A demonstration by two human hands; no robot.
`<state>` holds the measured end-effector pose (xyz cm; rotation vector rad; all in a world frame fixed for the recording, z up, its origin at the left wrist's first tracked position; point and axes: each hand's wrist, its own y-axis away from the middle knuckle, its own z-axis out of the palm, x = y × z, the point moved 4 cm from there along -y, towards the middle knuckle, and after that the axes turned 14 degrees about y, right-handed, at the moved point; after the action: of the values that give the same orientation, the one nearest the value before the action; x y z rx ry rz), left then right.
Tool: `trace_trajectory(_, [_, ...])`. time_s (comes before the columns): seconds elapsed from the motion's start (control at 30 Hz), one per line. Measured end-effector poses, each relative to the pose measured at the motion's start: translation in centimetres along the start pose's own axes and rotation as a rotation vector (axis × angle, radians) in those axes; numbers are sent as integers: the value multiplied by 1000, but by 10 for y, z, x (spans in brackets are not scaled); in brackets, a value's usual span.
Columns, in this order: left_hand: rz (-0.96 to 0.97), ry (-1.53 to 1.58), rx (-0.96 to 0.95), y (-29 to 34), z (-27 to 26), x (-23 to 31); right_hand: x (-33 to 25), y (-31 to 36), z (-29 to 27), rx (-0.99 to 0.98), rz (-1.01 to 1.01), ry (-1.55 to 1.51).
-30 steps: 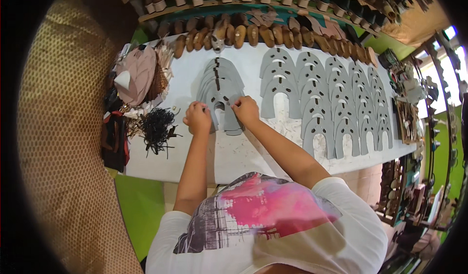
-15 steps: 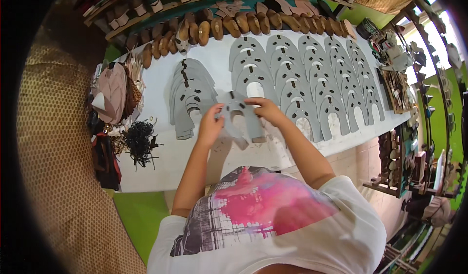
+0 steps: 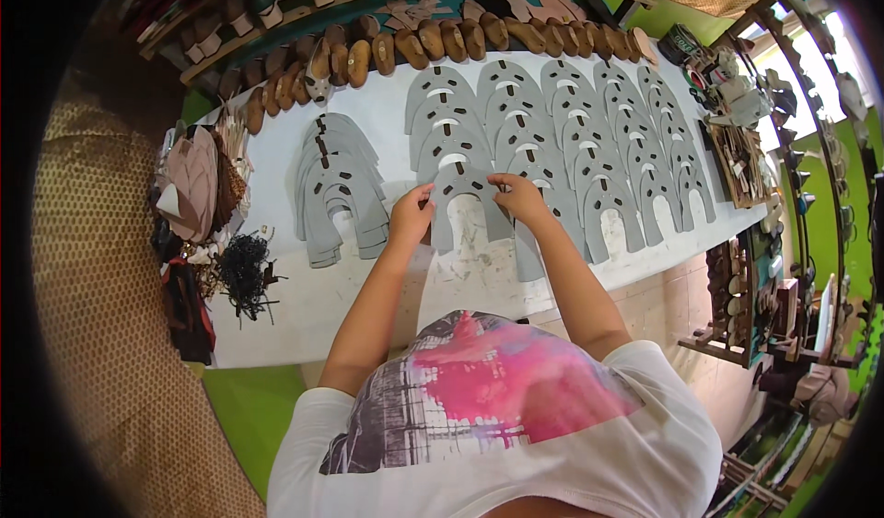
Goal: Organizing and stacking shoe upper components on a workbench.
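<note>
In front of me a grey U-shaped shoe upper (image 3: 458, 186) with small dark strips lies on the white table, at the near end of a column of overlapping ones. At its left edge my left hand (image 3: 411, 216) has its fingers closed. My right hand (image 3: 521, 198) pinches the right edge, near a dark strip. More rows of the same grey uppers (image 3: 589, 150) spread out to the right, overlapping. To the left lies a loose stack of grey uppers (image 3: 336, 182), a few dark strips showing on top.
Brown shoe lasts (image 3: 428, 41) line the table's far edge, below a shelf of heeled shoes. Pinkish leather pieces (image 3: 191, 186) and a tangle of black strips (image 3: 245, 274) lie at the left. A bundle of flat brown pieces (image 3: 733, 163) sits at the right edge, near shoe racks (image 3: 773, 288).
The grey upper in my hands has come down onto the near end of the leftmost column. My hands have moved slightly outward to its edges. The whole view has shifted a little.
</note>
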<state>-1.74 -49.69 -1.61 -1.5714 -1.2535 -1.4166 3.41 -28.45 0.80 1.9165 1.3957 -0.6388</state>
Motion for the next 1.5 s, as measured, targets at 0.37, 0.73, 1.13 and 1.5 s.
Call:
trace_trajectory(0.37, [223,-501,159,18,1,30,-18,27,19,309,-249,650])
trace_trajectory(0.73, [312,-719,222,47,-37,36,-55,51,47,408,-345,664])
trace_trajectory(1.13, [-166,-799,512,54,-169,9,-153,9,153,146,-398,581])
trace_trajectory(1.5, [-36,-223,516,18,-190,-11,-156,-32,159,146,-217,209])
